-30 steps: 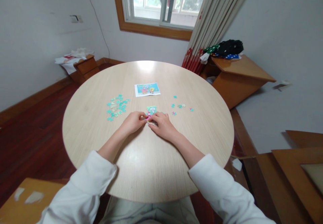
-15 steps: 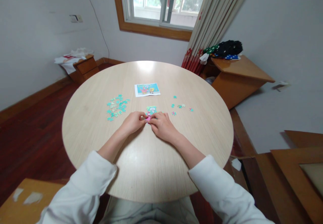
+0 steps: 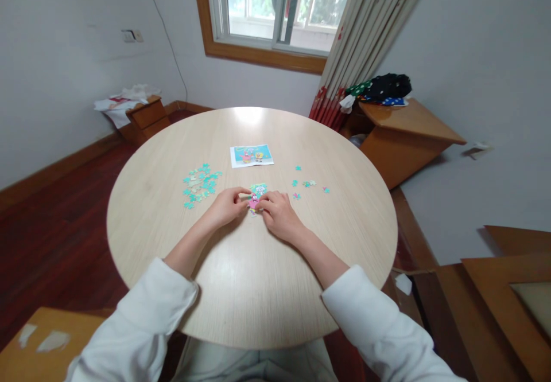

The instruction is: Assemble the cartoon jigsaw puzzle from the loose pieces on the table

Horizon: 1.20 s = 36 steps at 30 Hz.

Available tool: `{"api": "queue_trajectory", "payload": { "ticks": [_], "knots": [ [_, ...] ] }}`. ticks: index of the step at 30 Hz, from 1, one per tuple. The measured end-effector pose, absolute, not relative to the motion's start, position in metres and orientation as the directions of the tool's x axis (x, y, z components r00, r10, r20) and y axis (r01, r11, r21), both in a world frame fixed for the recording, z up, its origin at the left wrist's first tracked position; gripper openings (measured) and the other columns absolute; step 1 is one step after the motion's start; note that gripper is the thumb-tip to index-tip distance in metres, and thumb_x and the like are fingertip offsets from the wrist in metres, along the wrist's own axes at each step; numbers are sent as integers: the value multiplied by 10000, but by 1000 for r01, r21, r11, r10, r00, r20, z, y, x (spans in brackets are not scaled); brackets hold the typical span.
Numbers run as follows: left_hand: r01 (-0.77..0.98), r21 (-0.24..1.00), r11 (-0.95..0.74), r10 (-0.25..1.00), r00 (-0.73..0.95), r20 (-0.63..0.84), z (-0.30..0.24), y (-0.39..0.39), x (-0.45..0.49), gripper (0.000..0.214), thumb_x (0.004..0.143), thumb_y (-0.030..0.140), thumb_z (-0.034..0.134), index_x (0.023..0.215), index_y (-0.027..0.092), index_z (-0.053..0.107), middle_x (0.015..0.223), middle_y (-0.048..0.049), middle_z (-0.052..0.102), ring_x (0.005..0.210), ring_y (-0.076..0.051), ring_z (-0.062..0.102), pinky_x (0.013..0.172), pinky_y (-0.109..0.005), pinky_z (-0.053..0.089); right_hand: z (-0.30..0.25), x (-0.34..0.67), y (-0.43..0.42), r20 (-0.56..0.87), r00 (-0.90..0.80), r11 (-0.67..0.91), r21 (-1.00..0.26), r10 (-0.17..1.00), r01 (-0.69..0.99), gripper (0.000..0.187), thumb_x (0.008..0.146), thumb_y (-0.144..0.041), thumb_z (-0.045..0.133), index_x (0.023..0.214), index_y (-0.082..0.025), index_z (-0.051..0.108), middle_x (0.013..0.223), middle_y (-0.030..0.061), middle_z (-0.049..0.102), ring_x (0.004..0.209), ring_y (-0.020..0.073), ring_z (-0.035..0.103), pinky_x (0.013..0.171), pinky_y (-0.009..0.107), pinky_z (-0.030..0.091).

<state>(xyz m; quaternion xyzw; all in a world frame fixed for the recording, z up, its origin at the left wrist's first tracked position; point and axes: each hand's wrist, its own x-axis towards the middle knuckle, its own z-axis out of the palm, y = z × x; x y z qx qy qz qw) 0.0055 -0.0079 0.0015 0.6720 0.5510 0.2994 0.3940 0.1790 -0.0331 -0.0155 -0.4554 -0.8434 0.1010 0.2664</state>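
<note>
A partly joined jigsaw puzzle (image 3: 253,200) lies flat on the table, with a pink cartoon figure and a teal part above it. At its left edge is my left hand (image 3: 229,205), index finger stretched over the edge and thumb a little apart below; it is open. My right hand (image 3: 280,214) is closed at the right side, thumb and fingertips together on the puzzle. Its fingers hide part of that side. Just beyond the puzzle lies a picture card (image 3: 252,156) showing a pink and a yellow cartoon figure.
A cluster of loose teal and cream puzzle pieces (image 3: 199,184) is spread left of my hands. Several more loose pieces (image 3: 307,184) lie to the right. All rest on a round pale wooden table (image 3: 258,290). A wooden cabinet (image 3: 413,129) with cloths on top stands at the far right.
My left thumb and index finger have parted and drawn slightly left from the pink figure. More of the puzzle shows between my hands. My right hand has barely moved.
</note>
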Motion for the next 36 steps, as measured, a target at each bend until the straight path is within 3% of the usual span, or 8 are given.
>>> {"api": "queue_trajectory", "payload": {
  "ticks": [4, 7, 11, 19, 23, 28, 31, 36],
  "knots": [
    [-24, 976, 216, 965, 159, -210, 13, -8, 3, 297, 736, 233, 570, 1009, 124, 614, 576, 25, 485, 511, -105, 446, 529, -247, 379, -11, 181, -33, 416, -333, 516, -482, 846, 708, 278, 818, -42, 442, 879, -194, 667, 930, 74, 623, 942, 207, 519, 830, 350, 330],
    [-385, 795, 468, 873, 340, -350, 23, -11, 0, 259, 801, 248, 525, 1013, 107, 573, 780, -89, 604, 708, -167, 596, 701, -323, 498, -8, 181, -33, 454, -290, 512, -508, 843, 693, 283, 822, -49, 427, 905, -190, 658, 913, 73, 628, 910, 208, 526, 815, 347, 347],
    [-551, 591, 589, 802, 486, -347, 28, -15, 0, 357, 885, 310, 418, 1137, 73, 508, 956, -183, 630, 922, -249, 635, 838, -414, 499, -6, 178, -36, 512, -298, 563, -506, 806, 653, 246, 856, -116, 466, 972, -200, 666, 934, 72, 637, 918, 207, 533, 815, 346, 357],
    [-532, 514, 673, 714, 650, -262, 15, -15, 5, 407, 921, 333, 396, 1146, 31, 550, 858, -136, 661, 773, -188, 645, 718, -305, 494, -9, 166, -42, 526, -393, 647, -499, 755, 576, 181, 837, -251, 616, 999, -199, 678, 944, 64, 681, 939, 198, 569, 837, 348, 371],
    [-511, 525, 681, 700, 664, -262, 11, -15, 5, 373, 902, 316, 446, 1097, 38, 601, 914, -139, 675, 866, -184, 650, 829, -309, 488, -14, 168, -37, 491, -295, 569, -644, 820, 511, 169, 863, -198, 541, 911, -203, 703, 889, 58, 711, 866, 180, 604, 815, 340, 414],
    [-394, 689, 609, 715, 649, -261, 7, -12, 6, 199, 824, 132, 553, 976, 69, 665, 938, -114, 695, 927, -162, 643, 976, -325, 437, -18, 169, -29, 344, -142, 369, -901, 928, 227, 191, 821, -239, 565, 930, -205, 718, 925, 57, 725, 821, 164, 642, 744, 301, 485],
    [-301, 798, 522, 748, 612, -258, 4, -9, 4, 205, 770, 91, 628, 968, 85, 683, 953, -100, 703, 912, -150, 642, 995, -340, 430, -19, 170, -26, 286, -95, 297, -948, 953, 117, 186, 778, -266, 602, 899, -197, 725, 930, 63, 727, 838, 172, 657, 757, 311, 506],
    [-215, 879, 425, 803, 537, -257, 1, -6, 1, 189, 680, 173, 756, 844, 91, 712, 871, -90, 718, 797, -141, 651, 896, -322, 483, -19, 171, -25, 196, -62, 194, -981, 979, -30, 205, 710, -328, 667, 846, -185, 722, 891, 63, 732, 802, 181, 676, 750, 321, 539]
  ]
}}
